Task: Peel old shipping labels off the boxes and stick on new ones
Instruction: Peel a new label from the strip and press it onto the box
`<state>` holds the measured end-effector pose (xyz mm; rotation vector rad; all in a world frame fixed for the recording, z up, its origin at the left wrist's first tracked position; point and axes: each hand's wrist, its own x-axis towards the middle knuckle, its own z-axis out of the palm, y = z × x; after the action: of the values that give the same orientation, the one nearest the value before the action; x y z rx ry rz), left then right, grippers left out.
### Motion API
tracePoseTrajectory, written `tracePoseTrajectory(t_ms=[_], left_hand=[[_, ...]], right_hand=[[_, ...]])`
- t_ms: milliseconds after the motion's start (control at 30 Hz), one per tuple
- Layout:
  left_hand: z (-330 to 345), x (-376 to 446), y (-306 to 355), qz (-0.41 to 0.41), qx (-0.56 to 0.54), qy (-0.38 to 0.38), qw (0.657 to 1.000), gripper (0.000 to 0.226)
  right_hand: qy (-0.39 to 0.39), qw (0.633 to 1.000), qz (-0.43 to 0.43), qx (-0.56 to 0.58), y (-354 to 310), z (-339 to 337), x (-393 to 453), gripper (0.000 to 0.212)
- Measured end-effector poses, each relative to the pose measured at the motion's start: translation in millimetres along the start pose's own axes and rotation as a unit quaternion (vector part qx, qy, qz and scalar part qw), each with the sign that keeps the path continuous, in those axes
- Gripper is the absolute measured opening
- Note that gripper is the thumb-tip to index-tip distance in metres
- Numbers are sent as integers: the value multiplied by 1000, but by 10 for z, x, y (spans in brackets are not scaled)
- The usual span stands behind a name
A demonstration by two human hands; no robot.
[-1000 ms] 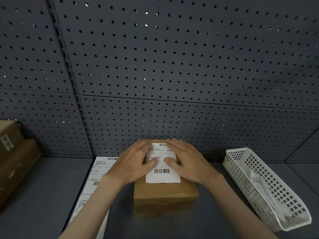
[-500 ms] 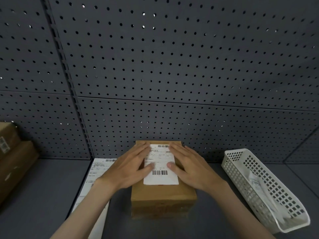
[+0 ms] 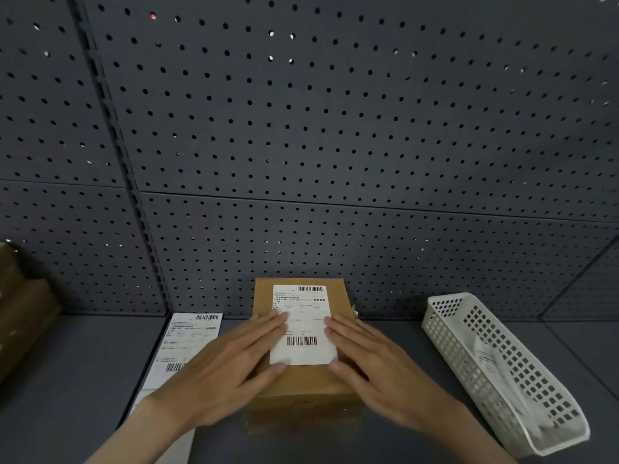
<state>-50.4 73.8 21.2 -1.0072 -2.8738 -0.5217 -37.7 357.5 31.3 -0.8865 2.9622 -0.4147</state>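
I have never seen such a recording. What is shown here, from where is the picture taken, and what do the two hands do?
There is no machine, only a person's bare hands. The camera sits on the person's head and looks forward and down. The left hand and right hand press flat, fingers straight, on a white label on top of a brown box. Nothing is held in a grip. Left of the box lies a strip of labels; more boxes stand at the far left. To the right stands a white basket with paper inside. Behind is a perforated wall.
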Motion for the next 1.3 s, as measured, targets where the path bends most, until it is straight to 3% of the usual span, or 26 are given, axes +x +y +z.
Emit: tracePoseTrajectory(t_ms=[200,400,567,700,833,967,1067,1167,1233,1300], left_hand=[[69,-207,181,70,61,18,996,69],[161,-252,27,112,71,48,990,59],[194,-313,-34,113,49,108,986,57],[258,-322,-3,129,84,153,976,54],[270,-325,75,94,57,169,979,55],[172,-277,189,-37,-57,237,969,38],[162,-188,275,-189,-219,270,918,48],[248,-99,340,-314,-420,237,818,102],[316,-49,390,-343,-528,223,744,130],[397,-3,419,-362,-578,215,699,122]], right_hand=[[-31,996,-77,-33,-134,121,-130,68],[87,983,-115,-116,80,372,-170,59],[169,976,-118,-65,169,441,-226,57],[226,971,-72,27,177,493,-264,56],[252,966,-44,47,199,430,-307,53],[267,955,44,122,88,255,-333,54],[247,927,165,227,-67,166,-291,67],[244,859,271,359,-189,230,-182,84],[223,810,319,438,-265,294,-97,95],[209,763,344,505,-327,356,-31,94]])
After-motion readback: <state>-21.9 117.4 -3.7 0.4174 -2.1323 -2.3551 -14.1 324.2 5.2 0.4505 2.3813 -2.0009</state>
